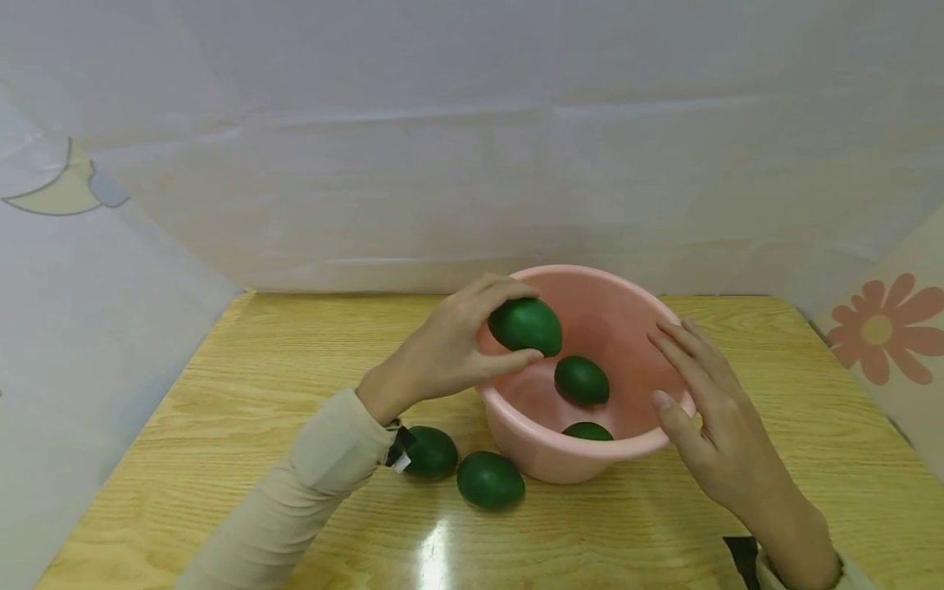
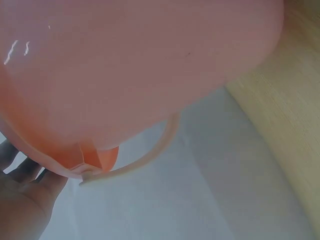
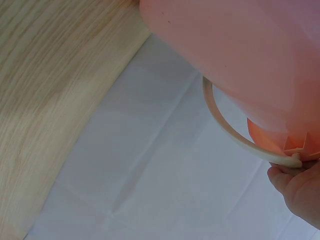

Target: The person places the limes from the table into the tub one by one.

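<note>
At the open bucket rim (image 1: 619, 448), 1 green ovoid (image 1: 529, 326) in left fingers (image 1: 507, 292)

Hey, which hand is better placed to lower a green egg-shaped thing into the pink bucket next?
Left, most likely. The left hand grips a green egg-shaped thing over the left side of the pink bucket; the right hand is at its right rim, holding none.

Five green egg-shaped objects (image 1: 490, 480) counted; also seen: one bucket (image 1: 549, 455), one table (image 1: 295, 352), two hands (image 1: 451, 338) (image 1: 723, 438), one printed flower (image 1: 877, 330).
</note>
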The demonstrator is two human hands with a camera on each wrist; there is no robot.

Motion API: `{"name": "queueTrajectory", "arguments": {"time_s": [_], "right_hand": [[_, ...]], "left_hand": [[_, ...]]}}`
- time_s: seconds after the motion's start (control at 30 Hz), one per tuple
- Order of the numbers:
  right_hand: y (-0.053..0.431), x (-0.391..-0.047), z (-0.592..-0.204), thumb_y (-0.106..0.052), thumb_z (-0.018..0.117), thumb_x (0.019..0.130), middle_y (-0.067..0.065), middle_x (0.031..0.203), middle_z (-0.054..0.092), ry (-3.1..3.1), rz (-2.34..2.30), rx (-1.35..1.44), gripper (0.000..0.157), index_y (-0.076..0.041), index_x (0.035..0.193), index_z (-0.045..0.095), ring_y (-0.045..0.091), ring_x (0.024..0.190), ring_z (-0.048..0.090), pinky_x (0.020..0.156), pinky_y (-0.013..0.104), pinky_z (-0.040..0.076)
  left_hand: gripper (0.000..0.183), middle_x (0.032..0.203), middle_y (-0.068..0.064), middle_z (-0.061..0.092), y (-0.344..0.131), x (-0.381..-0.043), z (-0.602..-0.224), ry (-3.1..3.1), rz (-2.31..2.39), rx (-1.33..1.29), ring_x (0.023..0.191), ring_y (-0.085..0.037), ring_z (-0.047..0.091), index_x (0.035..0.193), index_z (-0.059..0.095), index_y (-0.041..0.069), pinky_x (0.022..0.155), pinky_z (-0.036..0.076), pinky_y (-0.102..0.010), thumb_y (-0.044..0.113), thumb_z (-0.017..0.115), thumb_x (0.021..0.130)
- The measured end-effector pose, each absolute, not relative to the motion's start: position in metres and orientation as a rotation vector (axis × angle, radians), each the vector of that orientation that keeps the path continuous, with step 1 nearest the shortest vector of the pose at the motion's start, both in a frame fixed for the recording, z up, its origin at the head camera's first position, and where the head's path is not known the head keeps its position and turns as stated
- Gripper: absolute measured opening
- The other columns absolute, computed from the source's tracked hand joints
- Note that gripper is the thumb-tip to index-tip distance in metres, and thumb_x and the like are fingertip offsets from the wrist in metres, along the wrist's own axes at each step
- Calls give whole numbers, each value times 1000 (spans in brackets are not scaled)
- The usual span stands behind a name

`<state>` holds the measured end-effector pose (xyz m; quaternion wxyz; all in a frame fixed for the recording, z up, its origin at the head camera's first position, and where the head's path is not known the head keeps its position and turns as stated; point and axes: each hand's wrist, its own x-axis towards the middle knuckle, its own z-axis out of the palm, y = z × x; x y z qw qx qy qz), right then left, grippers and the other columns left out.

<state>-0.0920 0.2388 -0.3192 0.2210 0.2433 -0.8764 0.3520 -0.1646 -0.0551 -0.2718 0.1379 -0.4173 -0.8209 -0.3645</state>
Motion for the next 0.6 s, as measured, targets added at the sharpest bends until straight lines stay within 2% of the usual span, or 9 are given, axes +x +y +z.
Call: {"name": "queueTrajectory", "arguments": {"time_s": [0.6], "right_hand": [[239,-92,-319,-6,54,95,17,156,37,-2420,973,681,56,-6,149,43,20,154,15,122,20,12]], "left_hand": [[56,139,-6,53,-47,-165,-272,-2459,-1027,-1221,121,-16,55,130,59,11,100,50,-31,28,82,83]]}}
